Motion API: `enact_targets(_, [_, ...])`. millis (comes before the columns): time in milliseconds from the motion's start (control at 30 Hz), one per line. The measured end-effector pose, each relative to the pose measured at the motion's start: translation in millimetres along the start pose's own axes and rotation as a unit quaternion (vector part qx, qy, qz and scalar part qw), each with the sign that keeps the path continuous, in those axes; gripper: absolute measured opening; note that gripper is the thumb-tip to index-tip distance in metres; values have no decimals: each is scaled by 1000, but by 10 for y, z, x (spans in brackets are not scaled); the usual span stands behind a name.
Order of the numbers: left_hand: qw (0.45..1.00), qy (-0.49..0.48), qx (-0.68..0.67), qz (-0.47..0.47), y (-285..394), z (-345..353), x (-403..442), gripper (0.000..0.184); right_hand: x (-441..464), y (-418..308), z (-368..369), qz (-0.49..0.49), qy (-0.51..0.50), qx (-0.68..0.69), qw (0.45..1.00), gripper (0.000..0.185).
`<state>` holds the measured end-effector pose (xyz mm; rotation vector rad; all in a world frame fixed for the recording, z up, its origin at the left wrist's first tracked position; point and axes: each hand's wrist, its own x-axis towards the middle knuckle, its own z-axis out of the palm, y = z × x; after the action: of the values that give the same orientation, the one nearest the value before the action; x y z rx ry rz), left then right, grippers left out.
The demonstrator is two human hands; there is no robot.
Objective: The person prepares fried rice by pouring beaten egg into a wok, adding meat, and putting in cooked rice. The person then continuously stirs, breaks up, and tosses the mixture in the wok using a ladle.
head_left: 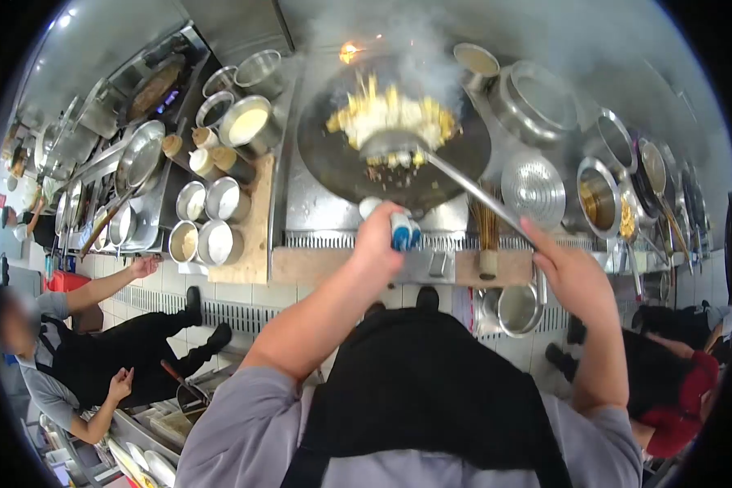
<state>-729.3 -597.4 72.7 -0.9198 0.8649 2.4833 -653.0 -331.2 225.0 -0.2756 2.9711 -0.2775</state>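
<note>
A large dark wok (321, 159) sits on the stove with steaming pale and yellow food (390, 114) piled toward its far side. My left hand (376, 244) is closed at the wok's near edge, gripping its handle through a blue-and-white cloth (405, 232); the handle itself is mostly hidden. In my right hand (573, 275) is the long shaft of a metal ladle (394, 143). The ladle's bowl rests against the near side of the food. Flame (349, 53) shows behind the wok.
Metal pots of ingredients (218, 242) and squeeze bottles (203, 161) stand at left. A perforated skimmer (533, 191), a bamboo brush (487, 244) and a large pot (537, 102) are at right. One person (98, 362) is at left, another (675, 390) at right.
</note>
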Motion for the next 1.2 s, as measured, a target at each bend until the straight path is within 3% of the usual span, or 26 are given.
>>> enact_targets(67, [1000, 0, 2, -8, 147, 129, -30, 19, -33, 32, -40, -13, -57, 29, 998, 53])
enact_targets(100, [1000, 11, 9, -10, 235, 167, 25, 18, 83, 5, 51, -23, -64, -52, 996, 52])
enact_targets(133, [1000, 15, 15, -5, 284, 190, 73, 18, 234, 7, 237, -18, -70, -51, 996, 52])
enact_targets(200, [1000, 1, 5, 6, 74, -104, 376, 19, 529, 7, 610, 10, 5, -94, 995, 52])
enact_targets(333, [995, 10, 100, 15, -237, -639, 443, 21, 411, -270, 741, 92, 34, -124, 987, 54])
enact_targets(400, [992, 31, 122, 16, -92, -531, 490, 20, 142, -300, 600, 77, 80, -12, 994, 56])
enact_targets(500, [997, -67, 46, 2, 203, -245, 787, 16, 11, -490, 369, 69, 147, 102, 981, 57])
enact_targets(533, [999, -34, 42, 3, 297, -60, 738, 15, 90, -543, 304, 78, 179, 148, 969, 56])
enact_targets(600, [999, -12, 41, 17, 325, 44, 766, 14, 327, -577, 455, 88, 179, 157, 967, 56])
enact_targets(700, [998, -21, 58, 31, 279, -11, 974, 15, 738, -482, 960, 135, 112, 53, 983, 55])
enact_targets(767, [996, -37, 79, 12, 249, -90, 1046, 15, 877, -408, 1123, 88, -23, -31, 995, 54])
enact_targets(900, [991, -77, 106, -5, 334, -122, 1085, 24, 926, -554, 789, 134, 45, 19, 990, 56])
enact_targets(1000, [993, -45, 106, -25, 429, -34, 769, 29, 1161, -369, 1248, 142, 66, 12, 988, 58])
enact_targets(1033, [993, -48, 97, -43, 476, -17, 652, 35, 1162, -301, 1229, 122, -2, 21, 992, 58])
enact_targets(1133, [989, -87, 111, -43, 570, -92, 598, 40, 957, -417, 732, 133, -12, -19, 991, 57])
enact_targets(1200, [990, -80, 110, -49, 619, -24, 837, 34, 694, -536, 469, 129, 5, -1, 992, 56])
